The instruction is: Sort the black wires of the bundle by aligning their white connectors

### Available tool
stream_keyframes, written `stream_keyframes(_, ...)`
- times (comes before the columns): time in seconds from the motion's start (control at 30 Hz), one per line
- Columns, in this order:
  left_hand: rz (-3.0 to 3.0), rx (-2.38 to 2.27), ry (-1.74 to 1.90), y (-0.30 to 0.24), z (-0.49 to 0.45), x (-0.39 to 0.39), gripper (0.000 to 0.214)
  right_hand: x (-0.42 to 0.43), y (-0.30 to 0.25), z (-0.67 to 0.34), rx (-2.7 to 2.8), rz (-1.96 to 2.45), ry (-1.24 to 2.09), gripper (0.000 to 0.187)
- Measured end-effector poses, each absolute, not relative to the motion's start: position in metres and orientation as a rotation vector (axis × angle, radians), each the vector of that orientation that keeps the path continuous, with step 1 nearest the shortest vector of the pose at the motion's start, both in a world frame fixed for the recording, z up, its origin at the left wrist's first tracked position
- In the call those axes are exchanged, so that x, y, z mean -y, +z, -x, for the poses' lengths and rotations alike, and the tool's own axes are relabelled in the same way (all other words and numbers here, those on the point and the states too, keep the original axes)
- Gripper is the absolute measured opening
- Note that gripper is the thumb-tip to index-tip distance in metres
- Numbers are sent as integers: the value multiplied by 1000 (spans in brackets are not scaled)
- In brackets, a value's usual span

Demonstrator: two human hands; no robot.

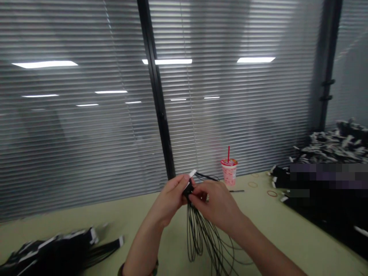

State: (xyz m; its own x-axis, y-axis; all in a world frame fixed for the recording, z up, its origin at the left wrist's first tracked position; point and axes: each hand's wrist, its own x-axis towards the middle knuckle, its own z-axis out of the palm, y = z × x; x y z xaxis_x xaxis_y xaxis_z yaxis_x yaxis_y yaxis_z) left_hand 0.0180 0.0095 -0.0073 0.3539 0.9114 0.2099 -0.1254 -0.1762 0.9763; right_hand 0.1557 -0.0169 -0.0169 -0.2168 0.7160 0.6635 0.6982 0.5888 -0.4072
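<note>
Pile of black, white-tipped stuff (330, 209) is sitting far right, probably for elbow room. Wire bundle (194, 218) is dangling lower centre because left hand (172, 193) is gripping its top; right hand's (220, 201) thumb and forefinger are pinching it there too.

No lettering is legible here (pink cup (229, 174) included).

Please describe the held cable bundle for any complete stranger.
Below the window blinds, find the table. Over its middle, the left hand holds the black cable bundle, the right hand touching it. Unlike the left pile and right pile, it hangs in loops below both hands.
</note>
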Motion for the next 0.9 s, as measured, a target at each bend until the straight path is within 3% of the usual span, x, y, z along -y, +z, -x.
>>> stream_keyframes(0.43,-1571,-893,1084,-4,-21,-4,27,17,-17,-169,1983,1028,254,8)
stream_keyframes(0.53,-1526,-879,1077,-5,-21,-4,26,17,-16,-171,1944,904,513,4)
stream_keyframes(0.73,-1399,-834,1045,-3,-16,-3,21,17,-1,-197,1660,593,1367,10)
stream_keyframes(0.9,-1351,-861,1136,-3,0,-10,20,20,18,-242,1138,338,1544,8)
